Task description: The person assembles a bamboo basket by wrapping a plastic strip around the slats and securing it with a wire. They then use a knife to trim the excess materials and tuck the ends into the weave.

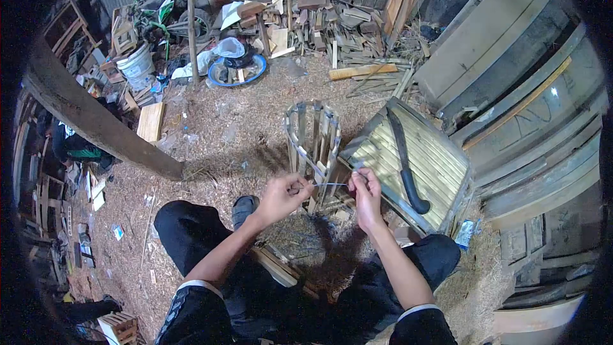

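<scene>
A thin, pale wire-like strand [331,184] runs taut between my two hands. My left hand [286,197] pinches one end with the fingers closed. At the other end, my right hand [366,197] holds it between thumb and fingertips. Just beyond the hands stands an upright frame of narrow bamboo or wood slats [313,137], its top looped round. The strand overlaps the lower part of this frame in the view. To the right lies a slatted bamboo panel [377,147], and on it rests a machete [406,166] with a dark, hooked handle.
A slanting wooden post [102,115] crosses the left side. Scrap wood [319,19] is heaped at the back, near a blue-rimmed basin [220,80] and a white bucket [136,67]. Boards [485,32] lean along the right wall. Shavings cover the floor [217,128].
</scene>
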A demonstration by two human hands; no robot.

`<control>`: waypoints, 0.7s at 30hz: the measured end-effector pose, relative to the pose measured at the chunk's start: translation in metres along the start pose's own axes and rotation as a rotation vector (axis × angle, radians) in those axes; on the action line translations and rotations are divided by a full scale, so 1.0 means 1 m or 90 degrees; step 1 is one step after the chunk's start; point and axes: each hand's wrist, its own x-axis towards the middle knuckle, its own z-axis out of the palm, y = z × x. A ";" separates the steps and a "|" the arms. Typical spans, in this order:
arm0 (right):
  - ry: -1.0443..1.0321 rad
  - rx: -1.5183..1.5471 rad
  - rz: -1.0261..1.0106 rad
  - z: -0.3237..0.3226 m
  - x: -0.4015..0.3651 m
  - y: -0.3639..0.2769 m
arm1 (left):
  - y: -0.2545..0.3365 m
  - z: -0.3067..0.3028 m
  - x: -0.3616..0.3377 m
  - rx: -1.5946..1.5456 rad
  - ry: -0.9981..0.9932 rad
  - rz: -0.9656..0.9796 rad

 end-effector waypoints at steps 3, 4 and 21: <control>-0.018 0.117 0.025 0.012 -0.003 -0.022 | -0.001 0.010 0.000 -0.065 0.034 0.040; -0.016 0.114 0.026 0.013 -0.005 -0.023 | -0.003 0.012 0.001 -0.078 0.064 0.084; -0.121 -0.507 -0.207 0.011 -0.025 -0.014 | -0.009 0.011 -0.008 -0.195 -0.031 0.042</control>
